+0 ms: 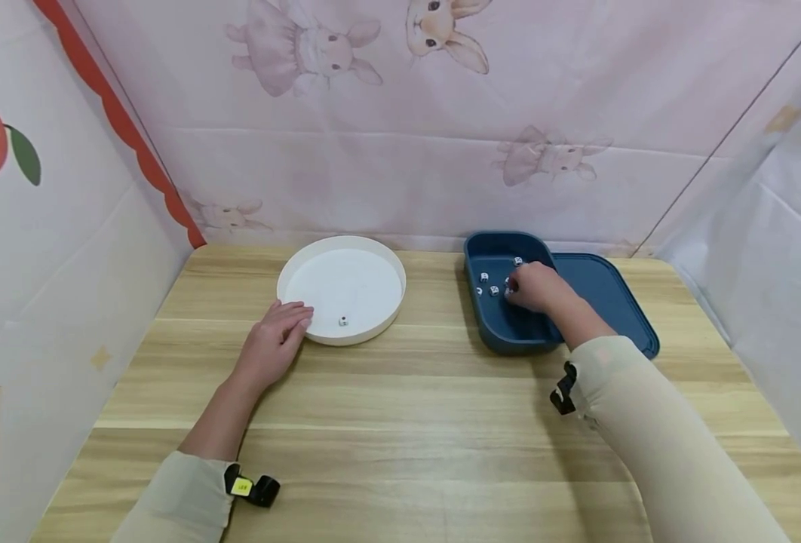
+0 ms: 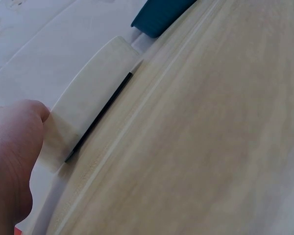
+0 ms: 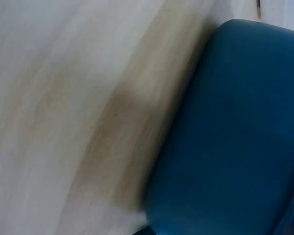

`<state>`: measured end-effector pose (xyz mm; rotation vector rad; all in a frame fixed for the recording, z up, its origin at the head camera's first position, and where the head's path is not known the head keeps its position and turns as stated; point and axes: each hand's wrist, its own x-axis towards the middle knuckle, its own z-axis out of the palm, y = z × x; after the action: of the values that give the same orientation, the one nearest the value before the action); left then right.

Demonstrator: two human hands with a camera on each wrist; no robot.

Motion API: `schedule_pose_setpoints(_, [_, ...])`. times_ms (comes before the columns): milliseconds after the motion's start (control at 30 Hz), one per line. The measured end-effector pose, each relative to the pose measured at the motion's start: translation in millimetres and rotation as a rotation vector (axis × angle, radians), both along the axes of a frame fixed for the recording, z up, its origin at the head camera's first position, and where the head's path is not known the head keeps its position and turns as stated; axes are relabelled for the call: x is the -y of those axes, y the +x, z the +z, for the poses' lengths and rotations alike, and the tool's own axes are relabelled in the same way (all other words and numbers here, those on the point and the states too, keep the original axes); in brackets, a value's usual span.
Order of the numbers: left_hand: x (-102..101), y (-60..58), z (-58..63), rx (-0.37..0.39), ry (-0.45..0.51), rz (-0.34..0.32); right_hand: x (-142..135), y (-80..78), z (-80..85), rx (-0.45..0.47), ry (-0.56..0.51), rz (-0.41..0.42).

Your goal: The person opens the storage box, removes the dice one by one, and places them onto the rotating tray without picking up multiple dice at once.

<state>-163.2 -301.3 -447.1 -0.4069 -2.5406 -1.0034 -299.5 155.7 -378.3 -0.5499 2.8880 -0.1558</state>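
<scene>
My left hand point(image 1: 273, 343) rests against the near left rim of a round white tray point(image 1: 390, 317), its fingers laid over the edge. The thumb lies close along the tray's outer wall in the left wrist view. Inside the tray is a single white die point(image 1: 343, 321). On the right, my right hand point(image 1: 539, 290) reaches down into a dark blue box point(image 1: 509, 348), pinching a small white die point(image 1: 507, 290) at its fingertips. Other dice lie in the box around those fingers, one point(image 1: 485, 277) to the left and another point(image 1: 518, 261) farther back.
A dark blue lid point(image 1: 607, 302) lies flat to the right of the box, partly beneath the right forearm. Wood-grained table point(image 1: 400, 422) runs under everything. Printed cloth point(image 1: 414, 181) hangs along the back and both sides. A black strap device point(image 1: 254, 489) sits on the left sleeve.
</scene>
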Motion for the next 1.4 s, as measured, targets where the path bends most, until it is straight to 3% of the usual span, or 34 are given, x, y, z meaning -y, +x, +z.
schedule_pose_setpoints(167, [0.3,0.1,-0.1,-0.005,-0.002,-0.004,8.4,4.1,8.3,-0.132,-0.174,-0.013])
schedule_pose_setpoints(367, [0.5,0.1,-0.2,-0.012,0.003,-0.005,44.1,19.4,26.7,-0.226,-0.349,0.015])
schedule_pose_setpoints(633, [1.7,-1.1,1.3,-0.010,-0.004,-0.013,113.1,40.0,26.9,-0.266,-0.423,0.199])
schedule_pose_setpoints(800, [1.1,0.3,2.0,-0.006,0.003,-0.020,161.2,52.9,14.8,-0.217,-0.439,0.327])
schedule_pose_setpoints(933, [1.1,0.9,1.5,0.004,-0.003,-0.019,194.6,59.9,3.6,-0.121,-0.387,0.343])
schedule_pose_setpoints(1133, [0.1,2.1,4.4,0.008,-0.004,-0.012,225.8,62.5,-5.3,-0.040,-0.290,0.312])
schedule_pose_setpoints(1400, [-0.5,2.9,5.2,0.006,0.007,-0.006,241.1,60.4,-6.1,0.096,-0.255,0.208])
